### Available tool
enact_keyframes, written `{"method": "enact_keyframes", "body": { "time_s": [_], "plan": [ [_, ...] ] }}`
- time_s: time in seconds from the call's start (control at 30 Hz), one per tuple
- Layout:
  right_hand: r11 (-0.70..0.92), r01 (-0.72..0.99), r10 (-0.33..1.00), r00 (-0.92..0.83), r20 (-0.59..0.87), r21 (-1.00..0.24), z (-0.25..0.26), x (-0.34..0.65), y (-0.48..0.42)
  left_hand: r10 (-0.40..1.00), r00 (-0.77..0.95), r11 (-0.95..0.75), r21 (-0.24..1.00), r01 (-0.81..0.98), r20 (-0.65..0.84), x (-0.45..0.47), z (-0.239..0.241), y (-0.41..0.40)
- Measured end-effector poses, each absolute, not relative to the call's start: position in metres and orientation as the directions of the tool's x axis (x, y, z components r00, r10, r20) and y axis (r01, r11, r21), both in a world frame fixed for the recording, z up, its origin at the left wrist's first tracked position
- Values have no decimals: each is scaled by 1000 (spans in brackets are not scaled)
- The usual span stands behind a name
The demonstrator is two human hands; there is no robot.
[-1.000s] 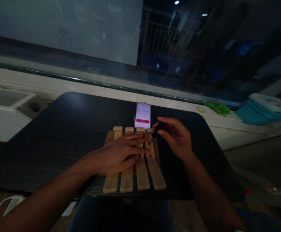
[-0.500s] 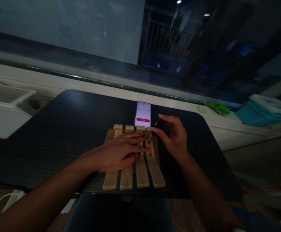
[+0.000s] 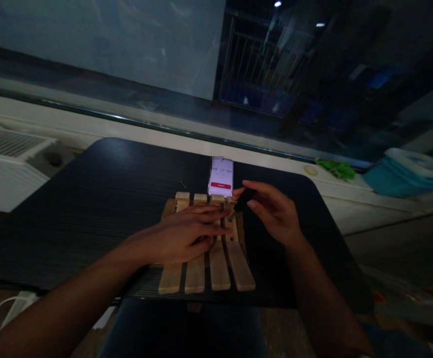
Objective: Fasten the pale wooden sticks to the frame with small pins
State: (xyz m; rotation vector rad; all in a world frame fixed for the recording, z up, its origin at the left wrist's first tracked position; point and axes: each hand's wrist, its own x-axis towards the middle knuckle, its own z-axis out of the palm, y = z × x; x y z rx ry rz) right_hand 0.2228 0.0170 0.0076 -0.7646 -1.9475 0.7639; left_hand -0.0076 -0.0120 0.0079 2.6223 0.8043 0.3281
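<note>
Several pale wooden slats (image 3: 219, 266) fan out over a wooden base near the table's front edge. My left hand (image 3: 184, 236) lies across them with its fingers stretched to the right, pressing on the slats. My right hand (image 3: 278, 216) grips a screwdriver (image 3: 244, 199) by its black handle, thumb on one side and fingers on the other. The tool slants down to the left, its tip at the rightmost slat's upper part. Whether it sits in a screw head is too dark to tell. A small dark hole shows lower on that slat.
A lit phone (image 3: 220, 178) lies just beyond the slats on the dark table (image 3: 127, 174). To its left is a small screw-like piece (image 3: 183, 184). The sill holds a tape roll (image 3: 310, 170), a green cloth (image 3: 335, 169) and a teal container (image 3: 398, 174). A radiator (image 3: 15, 154) stands at left.
My right hand has shifted slightly right and its fingers have loosened and turned, so more of the black handle shows. My left hand and the slats stay in place.
</note>
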Motion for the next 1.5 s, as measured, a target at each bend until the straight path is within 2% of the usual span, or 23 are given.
{"method": "enact_keyframes", "body": {
  "time_s": [0.13, 0.3, 0.5, 0.73, 0.93, 1.23, 1.4, 1.5],
  "plan": [
    [614, 224, 774, -357, 523, -757, 5, 221, 20, 582, 807, -753, 438, 492, 94, -8, 8, -12],
    [665, 265, 745, -302, 595, -698, 1, 214, 23, 579, 805, -759, 447, 474, 130, -8, 5, -12],
    [695, 307, 718, -251, 649, -650, 0, 211, 22, 577, 810, -758, 440, 482, 106, -8, 5, -12],
    [610, 181, 762, -399, 509, -771, 2, 217, 16, 576, 811, -760, 428, 488, 99, -8, 5, -12],
    [592, 155, 782, -348, 517, -791, 3, 216, 19, 555, 824, -784, 404, 472, 114, -8, 6, -11],
    [695, 279, 718, -234, 655, -663, -1, 208, 21, 581, 812, -754, 412, 511, 57, -7, 8, -12],
    [742, 360, 649, -175, 741, -565, -5, 206, 24, 572, 814, -763, 431, 481, 103, -8, 5, -12],
    [748, 365, 637, -162, 754, -554, -9, 206, 24, 567, 816, -765, 440, 470, 115, -9, 4, -11]
  ]
}}
